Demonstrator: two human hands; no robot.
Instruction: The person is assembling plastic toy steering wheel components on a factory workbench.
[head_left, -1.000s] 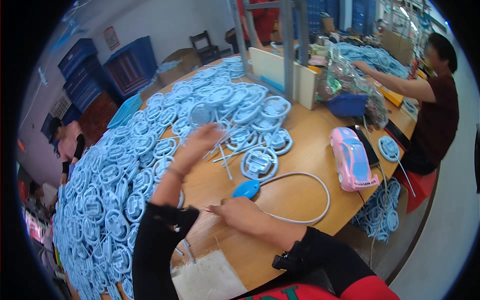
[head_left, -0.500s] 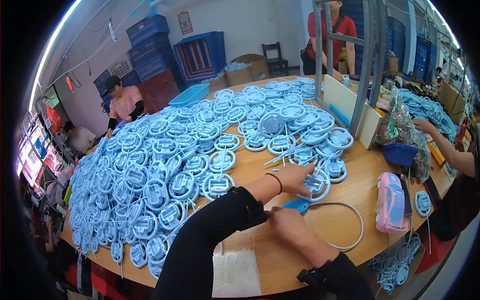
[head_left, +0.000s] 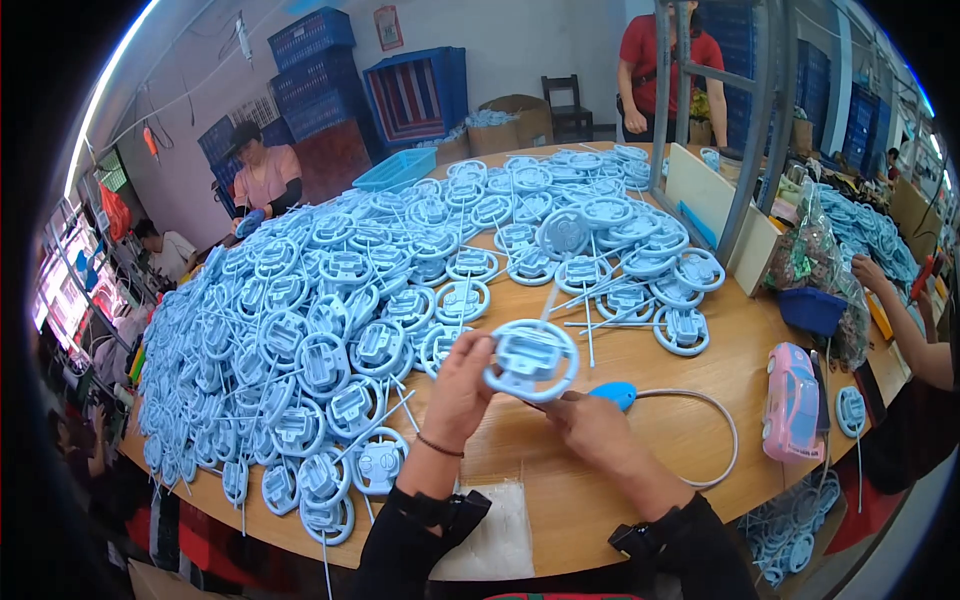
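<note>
Holding a blue wheel [head_left: 531,352], left hand [head_left: 458,397] pinching its left rim, right hand [head_left: 600,432] by its lower rim, grip unclear

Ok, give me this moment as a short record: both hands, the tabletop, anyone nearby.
Left hand: grips a light-blue wheel piece by its left side
Right hand: near the piece's lower rim, apparently holding a blue corded handle; contact with the piece unclear
Left and centre: heap of similar pieces
Right: pink toy car
Foreground: off-white sheet
Surface: wooden table
Other people: one in a pink top, left; one in a red top behind a metal frame; an arm at right
</note>
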